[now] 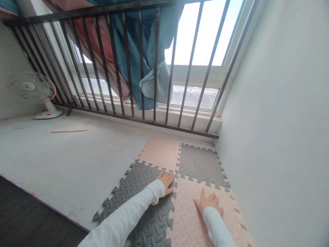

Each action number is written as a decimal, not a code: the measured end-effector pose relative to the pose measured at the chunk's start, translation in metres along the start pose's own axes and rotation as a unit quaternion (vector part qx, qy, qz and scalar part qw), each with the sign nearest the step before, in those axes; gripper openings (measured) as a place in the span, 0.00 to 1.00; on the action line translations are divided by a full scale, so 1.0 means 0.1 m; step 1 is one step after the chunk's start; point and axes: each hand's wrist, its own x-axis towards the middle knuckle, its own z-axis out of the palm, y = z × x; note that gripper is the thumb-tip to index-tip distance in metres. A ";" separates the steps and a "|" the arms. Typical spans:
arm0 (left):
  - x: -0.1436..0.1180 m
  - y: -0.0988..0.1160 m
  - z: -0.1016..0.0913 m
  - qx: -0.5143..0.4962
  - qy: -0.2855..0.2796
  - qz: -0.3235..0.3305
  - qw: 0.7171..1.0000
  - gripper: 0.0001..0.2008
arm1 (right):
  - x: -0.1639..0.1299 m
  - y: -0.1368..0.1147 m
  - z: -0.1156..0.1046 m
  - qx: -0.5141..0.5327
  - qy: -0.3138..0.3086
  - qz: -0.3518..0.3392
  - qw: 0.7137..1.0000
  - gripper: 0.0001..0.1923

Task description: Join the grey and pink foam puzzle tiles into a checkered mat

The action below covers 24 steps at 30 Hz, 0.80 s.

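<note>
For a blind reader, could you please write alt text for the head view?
A person's left hand touches a grey foam tile and the right hand is over a pink tile; a railing and fan stand beyond.

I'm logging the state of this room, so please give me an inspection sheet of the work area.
Surface: pale floor; a dark surface at lower left.
Job's things: far pink tile, far gray tile, near gray tile and near pink tile, meeting in a checkered block; full interlock can't be confirmed.
Clutter: thin strip and fan on the floor.
Grippers: left hand spread on the near gray tile; right hand at the near pink tile, fingers partly bent.
Cables: nothing seen for certain.
Surroundings: railing, curtains, window, right-side wall.
</note>
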 end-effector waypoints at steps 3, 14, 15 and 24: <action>0.05 0.14 0.02 0.000 0.023 -0.007 1.000 0.32 | -0.01 0.00 -0.03 0.010 -0.008 -0.004 1.000 0.33; 0.33 0.48 -0.23 0.058 0.028 -0.071 0.995 0.28 | -0.07 -0.02 -0.21 0.014 -0.057 0.003 0.998 0.35; 0.33 0.51 -0.21 0.059 0.034 -0.081 0.994 0.28 | -0.06 -0.02 -0.20 0.015 -0.056 0.004 0.998 0.36; 0.38 0.55 -0.11 0.052 0.017 -0.081 0.995 0.29 | -0.08 -0.02 -0.18 0.026 -0.048 0.008 0.998 0.36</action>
